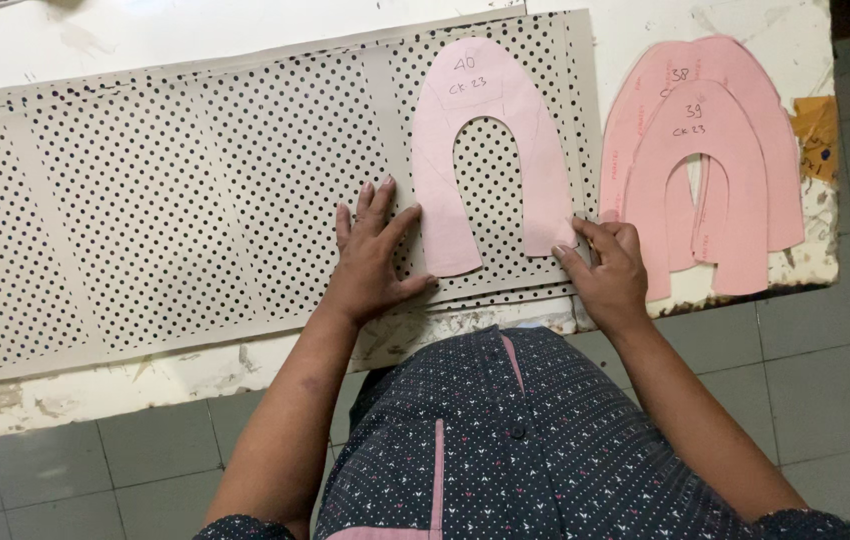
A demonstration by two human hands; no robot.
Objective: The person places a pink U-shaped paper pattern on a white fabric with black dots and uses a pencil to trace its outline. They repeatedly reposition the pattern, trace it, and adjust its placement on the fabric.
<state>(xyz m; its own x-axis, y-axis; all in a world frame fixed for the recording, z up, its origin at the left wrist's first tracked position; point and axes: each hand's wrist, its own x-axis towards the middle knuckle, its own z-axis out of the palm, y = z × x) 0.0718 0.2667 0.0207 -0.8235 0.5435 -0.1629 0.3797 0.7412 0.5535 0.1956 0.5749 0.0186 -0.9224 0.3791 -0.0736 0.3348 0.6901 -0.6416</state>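
The left hand (373, 255) lies flat on the dotted sheet (165, 200) beside a pink pattern (490, 150). The right hand (607, 268) pinches the pattern's right leg. More patterns (735, 170) lie on the desk (785, 40).

Pink patterns on dotted sheet

A pale pink horseshoe-shaped paper pattern (490, 150) lay on a cream, black-dotted perforated sheet (165, 200); stacked pink patterns (710, 170) sat beside it.

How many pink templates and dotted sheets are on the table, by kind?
Pink templates: 3, one on the dotted sheet between the hands, two stacked at the right
Dotted sheet: 1
Total: 4
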